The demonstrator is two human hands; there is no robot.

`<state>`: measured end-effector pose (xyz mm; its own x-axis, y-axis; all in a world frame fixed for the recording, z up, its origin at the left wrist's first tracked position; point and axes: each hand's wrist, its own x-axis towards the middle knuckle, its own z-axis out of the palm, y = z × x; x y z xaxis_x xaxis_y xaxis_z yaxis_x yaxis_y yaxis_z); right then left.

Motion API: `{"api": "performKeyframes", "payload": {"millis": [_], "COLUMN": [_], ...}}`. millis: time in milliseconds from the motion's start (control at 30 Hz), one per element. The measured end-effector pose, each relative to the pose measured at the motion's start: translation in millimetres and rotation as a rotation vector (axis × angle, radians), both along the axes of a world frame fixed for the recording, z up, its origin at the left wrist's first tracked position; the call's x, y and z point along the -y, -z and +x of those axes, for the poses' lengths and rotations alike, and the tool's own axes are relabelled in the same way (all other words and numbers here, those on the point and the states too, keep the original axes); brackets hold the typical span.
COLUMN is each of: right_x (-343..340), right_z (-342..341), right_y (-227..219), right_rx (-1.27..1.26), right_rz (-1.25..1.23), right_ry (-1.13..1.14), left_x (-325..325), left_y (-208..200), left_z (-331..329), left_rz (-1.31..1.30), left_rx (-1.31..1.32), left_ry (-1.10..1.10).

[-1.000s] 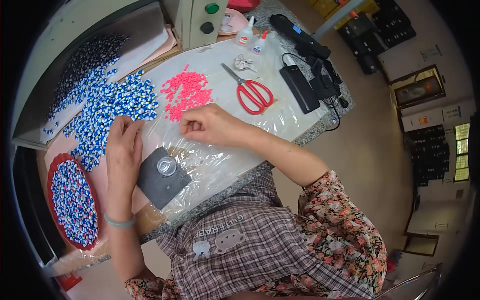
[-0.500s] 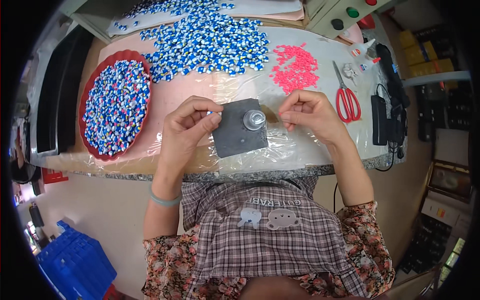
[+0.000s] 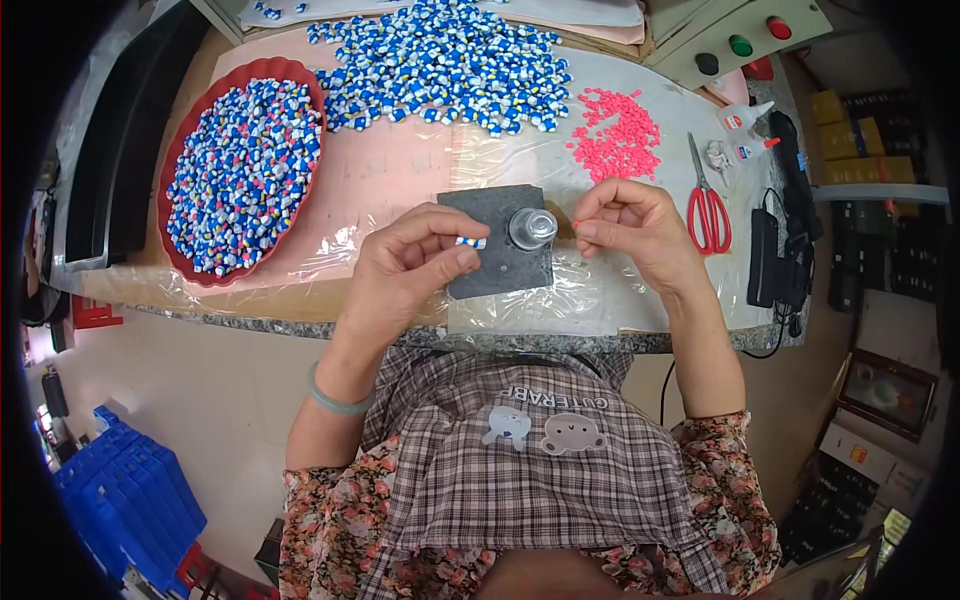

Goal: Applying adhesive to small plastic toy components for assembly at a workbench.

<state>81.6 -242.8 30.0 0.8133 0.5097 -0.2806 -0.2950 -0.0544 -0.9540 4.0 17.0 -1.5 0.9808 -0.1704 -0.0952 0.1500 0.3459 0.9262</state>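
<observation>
Between the thumb and fingers of my left hand (image 3: 410, 262) is a small blue-and-white piece (image 3: 471, 243), held over the left edge of a dark grey square mat (image 3: 490, 278). On the mat's right side stands a small clear cup-like container (image 3: 532, 229); its contents cannot be made out. Just right of it, my right hand (image 3: 637, 235) pinches a tiny reddish-pink piece (image 3: 577, 224), mostly covered by the fingertips. Beyond the hands lie a large heap of blue-and-white pieces (image 3: 450, 75) and a smaller pile of pink pieces (image 3: 622, 135).
A red scalloped tray (image 3: 172, 235) full of blue, white and pink pieces sits at the left. To the right are red-handled scissors (image 3: 709, 220), glue bottles (image 3: 745, 117) and a black power strip (image 3: 763, 258). Plastic film covers the table, whose granite edge (image 3: 400, 338) runs nearest me.
My left hand has turned and moved right, and the blue-and-white piece now shows clearly in its fingers. My right hand keeps its pinch beside the clear container. The whole view has shifted slightly.
</observation>
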Motion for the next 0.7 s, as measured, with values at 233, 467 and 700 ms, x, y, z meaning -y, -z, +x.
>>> {"api": "performKeyframes", "payload": {"millis": [233,467,700], "right_x": [-2,0,-3], "right_z": [-3,-4,-15], "right_y": [-4,2,-9], "right_rx": [-0.023,0.002,-0.047], "right_rz": [-0.049,0.032,0.066], "right_ry": [0.013,-0.013,0.015], "left_x": [0,3,16], "left_y": [3,-1,-11], "left_z": [-1,-3,-8], "left_rz": [-0.013,-0.019,-0.002], "left_rx": [-0.015,-0.01,0.021], "left_ry": [-0.003,0.018,0.059]}}
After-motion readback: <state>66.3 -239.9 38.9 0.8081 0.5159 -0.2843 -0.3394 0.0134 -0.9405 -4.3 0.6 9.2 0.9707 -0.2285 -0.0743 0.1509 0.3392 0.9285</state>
